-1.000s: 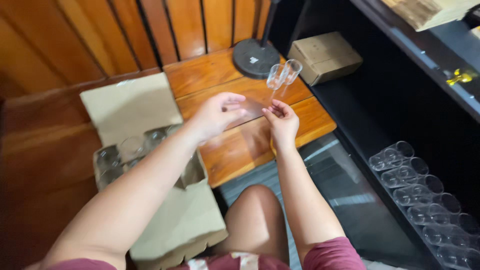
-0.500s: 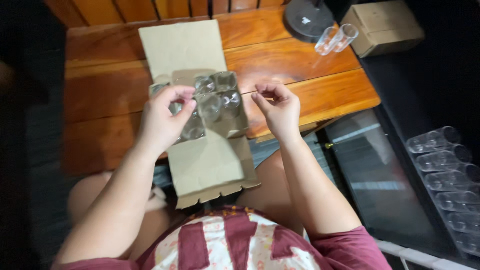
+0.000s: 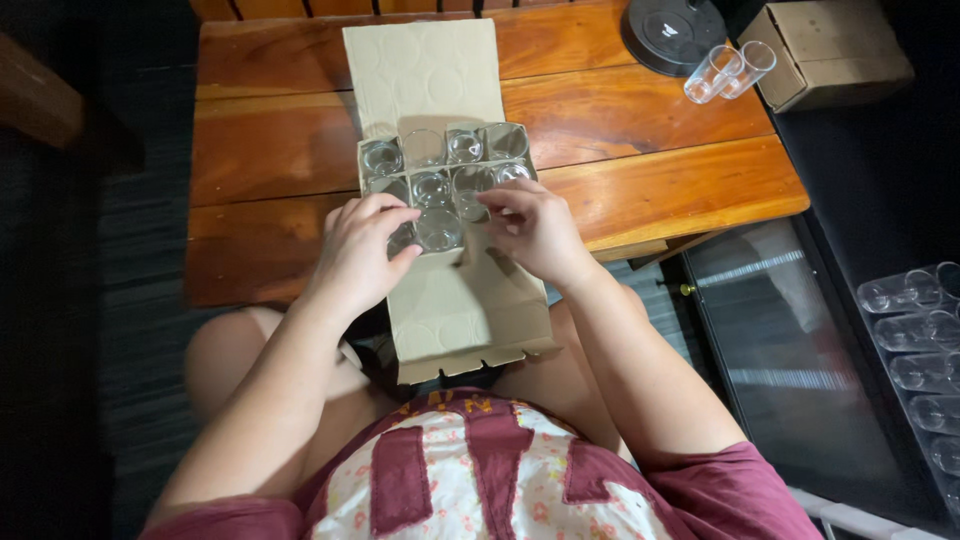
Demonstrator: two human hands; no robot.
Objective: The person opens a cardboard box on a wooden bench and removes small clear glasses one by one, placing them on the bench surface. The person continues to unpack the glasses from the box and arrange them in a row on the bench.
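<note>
An open cardboard box (image 3: 455,310) with a divider grid stands at the near edge of a wooden table (image 3: 640,130). Several clear glasses (image 3: 432,186) sit upright in its cells. My left hand (image 3: 362,250) rests on the box's near left cells, fingers curled over a glass (image 3: 438,228) in the front row. My right hand (image 3: 535,230) lies on the near right cells, fingertips at the glass tops. Whether either hand grips a glass is hidden by the fingers. The box flaps lie open, one toward my lap, one away.
Two clear glasses (image 3: 728,70) lie on their sides at the table's far right, next to a dark round base (image 3: 672,32) and a closed small cardboard box (image 3: 835,50). A row of glasses (image 3: 915,330) lies on a dark shelf at right.
The view swung from the table's right part to the box. Both hands left the two glasses at the far right and came to the box's near cells.
</note>
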